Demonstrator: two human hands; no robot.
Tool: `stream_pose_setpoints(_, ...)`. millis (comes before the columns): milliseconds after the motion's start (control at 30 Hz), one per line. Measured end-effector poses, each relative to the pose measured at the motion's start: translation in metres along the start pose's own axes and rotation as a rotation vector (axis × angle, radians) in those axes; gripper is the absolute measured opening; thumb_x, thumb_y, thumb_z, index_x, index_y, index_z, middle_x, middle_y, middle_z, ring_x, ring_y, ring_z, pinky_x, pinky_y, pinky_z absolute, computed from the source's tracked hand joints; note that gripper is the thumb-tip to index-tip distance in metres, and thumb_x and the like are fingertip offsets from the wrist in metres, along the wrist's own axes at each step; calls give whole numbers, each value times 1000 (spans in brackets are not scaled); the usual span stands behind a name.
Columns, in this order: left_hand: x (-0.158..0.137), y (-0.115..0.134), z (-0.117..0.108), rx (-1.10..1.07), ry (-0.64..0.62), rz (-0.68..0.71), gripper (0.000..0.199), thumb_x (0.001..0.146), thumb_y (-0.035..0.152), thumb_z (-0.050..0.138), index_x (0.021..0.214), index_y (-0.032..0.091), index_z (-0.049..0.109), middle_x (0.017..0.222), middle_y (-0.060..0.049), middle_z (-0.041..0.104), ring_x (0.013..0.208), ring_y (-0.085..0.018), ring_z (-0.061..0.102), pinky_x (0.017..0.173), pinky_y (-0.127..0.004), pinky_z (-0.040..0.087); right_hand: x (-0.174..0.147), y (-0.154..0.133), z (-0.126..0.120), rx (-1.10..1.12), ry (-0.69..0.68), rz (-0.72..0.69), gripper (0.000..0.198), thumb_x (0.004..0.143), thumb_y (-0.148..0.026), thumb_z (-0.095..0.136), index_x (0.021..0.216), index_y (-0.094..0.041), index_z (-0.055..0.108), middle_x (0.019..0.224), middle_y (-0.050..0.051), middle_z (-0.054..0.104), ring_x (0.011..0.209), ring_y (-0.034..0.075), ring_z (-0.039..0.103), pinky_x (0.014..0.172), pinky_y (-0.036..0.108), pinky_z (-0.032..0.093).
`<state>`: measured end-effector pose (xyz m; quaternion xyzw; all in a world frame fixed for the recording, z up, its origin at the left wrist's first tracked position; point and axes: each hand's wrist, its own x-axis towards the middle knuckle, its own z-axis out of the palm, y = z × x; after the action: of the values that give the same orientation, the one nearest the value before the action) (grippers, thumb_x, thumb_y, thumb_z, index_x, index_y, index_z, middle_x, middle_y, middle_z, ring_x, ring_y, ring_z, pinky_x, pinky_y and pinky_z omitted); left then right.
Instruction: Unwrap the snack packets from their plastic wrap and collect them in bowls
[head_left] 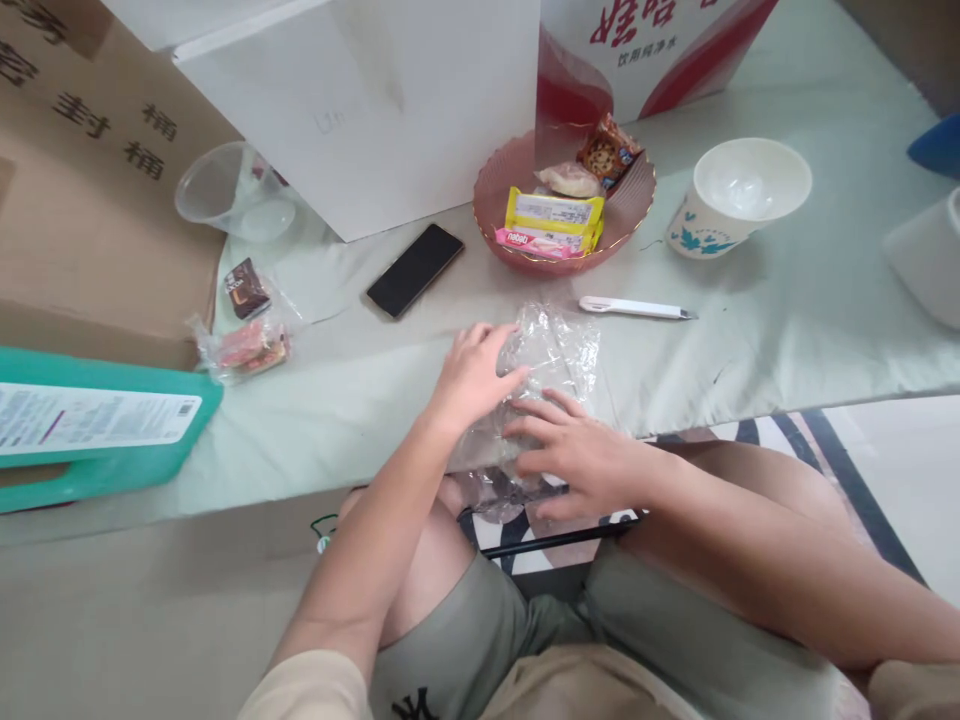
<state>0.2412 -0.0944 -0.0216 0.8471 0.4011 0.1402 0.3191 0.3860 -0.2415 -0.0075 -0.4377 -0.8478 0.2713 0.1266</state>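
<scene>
A clear, crinkled plastic bag lies across the front edge of the cloth-covered table, its near end hanging over the edge. My left hand rests at the bag's left side, fingers apart and pointing right. Over the bag's lower right part is my right hand, its fingers spread and pointing left. Neither hand grips anything that I can see. Just beyond the bag stands a pink glass bowl holding wrapped snacks. A white pen lies to the bag's right, and a black phone to its upper left.
A paper cup stands at the right. White and red-white boxes line the back. On the left are a brown carton, a green container, a clear plastic cup and small wrapped packets.
</scene>
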Motion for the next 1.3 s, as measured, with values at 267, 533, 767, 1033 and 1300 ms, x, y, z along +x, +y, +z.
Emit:
stream_pose_setpoints(267, -3, -4, -4, -650, 131, -39, 40, 77, 19, 71, 113, 28, 55, 83, 3, 53, 78, -14, 61, 74, -29, 52, -7, 54, -20, 290, 739, 464, 28, 88, -35, 65, 113, -24, 61, 123, 13, 63, 117, 31, 61, 101, 54, 50)
stream_pose_setpoints(533, -13, -3, -32, -1047, 162, 47, 69, 67, 17, 82, 119, 42, 44, 105, 4, 56, 94, -14, 68, 64, -21, 55, 25, 45, -18, 1240, 535, 507, 48, 72, -42, 81, 110, -22, 60, 102, 8, 72, 89, 20, 71, 79, 36, 61)
stream_pose_setpoints(767, 0, -19, -31, -1216, -18, -393, 59, 64, 38, 86, 115, 23, 60, 117, -10, 70, 101, -22, 73, 61, -21, 55, 36, 43, -24, 1235, 814, 577, 26, 73, -38, 75, 80, -22, 56, 79, -2, 69, 68, 13, 68, 61, 24, 53)
stream_pose_setpoints(1033, 5, -5, -27, -985, -163, -402, 46, 68, 36, 83, 101, 17, 58, 76, -3, 76, 62, -15, 73, 49, -18, 49, 30, 51, -26, 1169, 673, 687, 25, 72, -33, 73, 93, -20, 68, 84, 4, 73, 56, 12, 63, 53, 26, 51)
stream_pose_setpoints(1300, 5, -2, -25, -924, -399, -274, 47, 80, 41, 72, 119, 22, 54, 63, 1, 74, 45, -17, 67, 39, -20, 44, 19, 61, -25, 504, 1065, 262, 18, 84, -21, 58, 77, -26, 74, 117, 6, 68, 97, 23, 67, 64, 34, 58)
